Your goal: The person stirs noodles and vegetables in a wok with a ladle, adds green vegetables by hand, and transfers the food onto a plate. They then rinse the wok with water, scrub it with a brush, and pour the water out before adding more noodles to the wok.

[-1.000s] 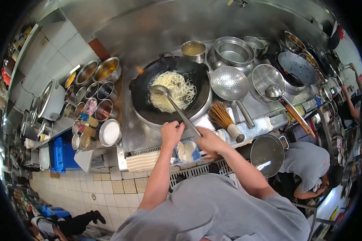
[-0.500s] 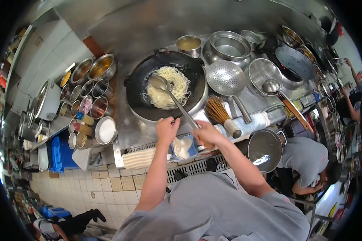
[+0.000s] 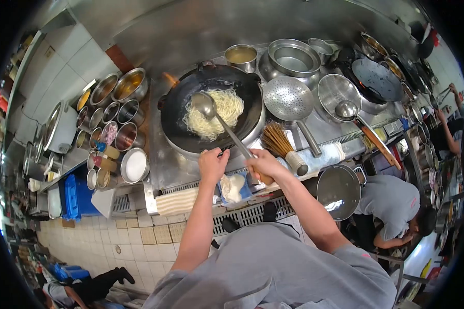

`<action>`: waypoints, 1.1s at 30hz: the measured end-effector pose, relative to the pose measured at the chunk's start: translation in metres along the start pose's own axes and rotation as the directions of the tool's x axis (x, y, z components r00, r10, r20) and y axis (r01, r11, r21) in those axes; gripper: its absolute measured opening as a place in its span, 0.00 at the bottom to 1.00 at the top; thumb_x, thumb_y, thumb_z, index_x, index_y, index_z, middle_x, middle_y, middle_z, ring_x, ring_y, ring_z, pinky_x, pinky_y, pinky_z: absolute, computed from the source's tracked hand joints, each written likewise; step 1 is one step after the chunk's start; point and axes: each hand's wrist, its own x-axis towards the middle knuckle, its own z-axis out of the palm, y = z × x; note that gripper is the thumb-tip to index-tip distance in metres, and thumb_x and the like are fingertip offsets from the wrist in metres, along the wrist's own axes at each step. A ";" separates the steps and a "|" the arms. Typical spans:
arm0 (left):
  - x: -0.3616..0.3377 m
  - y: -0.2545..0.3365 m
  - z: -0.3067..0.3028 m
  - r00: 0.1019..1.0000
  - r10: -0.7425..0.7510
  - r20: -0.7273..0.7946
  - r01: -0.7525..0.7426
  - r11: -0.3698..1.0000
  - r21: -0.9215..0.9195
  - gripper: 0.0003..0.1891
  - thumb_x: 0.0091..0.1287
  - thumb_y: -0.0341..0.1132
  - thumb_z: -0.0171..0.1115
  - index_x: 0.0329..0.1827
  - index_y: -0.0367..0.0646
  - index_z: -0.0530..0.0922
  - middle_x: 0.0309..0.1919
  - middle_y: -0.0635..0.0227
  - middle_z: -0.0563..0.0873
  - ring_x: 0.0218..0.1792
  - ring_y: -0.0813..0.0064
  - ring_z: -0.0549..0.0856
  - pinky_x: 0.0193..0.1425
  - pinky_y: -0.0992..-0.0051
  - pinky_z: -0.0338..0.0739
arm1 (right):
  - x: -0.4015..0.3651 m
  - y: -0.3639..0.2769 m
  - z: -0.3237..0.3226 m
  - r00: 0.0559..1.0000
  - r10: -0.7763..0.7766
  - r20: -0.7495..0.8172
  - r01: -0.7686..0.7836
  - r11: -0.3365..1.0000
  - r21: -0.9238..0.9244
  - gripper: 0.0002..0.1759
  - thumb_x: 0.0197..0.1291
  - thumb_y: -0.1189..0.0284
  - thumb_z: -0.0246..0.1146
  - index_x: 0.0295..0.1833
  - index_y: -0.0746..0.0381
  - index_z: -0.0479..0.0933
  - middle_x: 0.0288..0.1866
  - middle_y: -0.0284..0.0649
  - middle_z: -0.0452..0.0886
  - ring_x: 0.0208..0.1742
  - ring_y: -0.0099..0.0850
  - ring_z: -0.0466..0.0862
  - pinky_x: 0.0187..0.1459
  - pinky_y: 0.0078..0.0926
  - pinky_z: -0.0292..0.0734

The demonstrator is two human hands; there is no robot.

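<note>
A black wok (image 3: 178, 129) sits on the burner before me, with pale noodles (image 3: 227, 108) heaped in its middle. My right hand (image 3: 265, 165) is closed around the handle of a metal ladle (image 3: 204, 105), whose bowl rests over the left part of the noodles. At the wok's near edge, my left hand (image 3: 213, 164) is closed on a dark handle of the wok; its fingertips are partly hidden. An orange flame (image 3: 170, 79) shows past the wok's back left rim.
Right of the wok lie a perforated strainer (image 3: 288, 98), a mesh strainer (image 3: 332, 88), another ladle (image 3: 347, 109) and a bamboo brush (image 3: 277, 140). Metal bowls (image 3: 130, 86) and a white-filled container (image 3: 135, 166) stand left. A person (image 3: 389, 203) bends beside a pot (image 3: 338, 193) at right.
The noodles have shifted and spread toward the front left of the wok. The ladle bowl has moved slightly within it. A flame has appeared at the wok's back left.
</note>
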 end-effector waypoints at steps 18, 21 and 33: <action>0.001 0.004 -0.005 0.999 0.015 -0.030 -0.014 0.999 0.040 0.20 0.61 0.47 0.65 0.19 0.40 0.76 0.20 0.56 0.81 0.31 0.51 0.80 0.38 0.55 0.74 | -0.007 0.061 0.009 0.847 -0.491 -0.202 0.308 0.765 -0.565 0.25 0.61 0.75 0.60 0.63 0.66 0.68 0.22 0.37 0.75 0.12 0.24 0.72 0.15 0.25 0.65; -0.002 0.005 -0.006 1.000 0.002 -0.014 -0.001 0.999 0.041 0.20 0.61 0.47 0.65 0.20 0.40 0.77 0.20 0.56 0.81 0.32 0.51 0.80 0.38 0.55 0.74 | -0.062 0.018 0.010 0.995 -0.052 -0.079 0.044 0.994 -0.099 0.24 0.61 0.76 0.60 0.64 0.65 0.69 0.20 0.34 0.73 0.13 0.23 0.71 0.14 0.23 0.63; -0.003 0.007 -0.004 0.999 -0.030 0.025 0.029 0.999 0.028 0.20 0.62 0.48 0.65 0.22 0.40 0.77 0.21 0.57 0.82 0.33 0.51 0.79 0.40 0.55 0.73 | -0.007 0.015 -0.006 1.000 0.003 0.009 -0.003 1.000 -0.005 0.25 0.60 0.76 0.59 0.63 0.69 0.67 0.21 0.40 0.75 0.15 0.28 0.76 0.18 0.29 0.70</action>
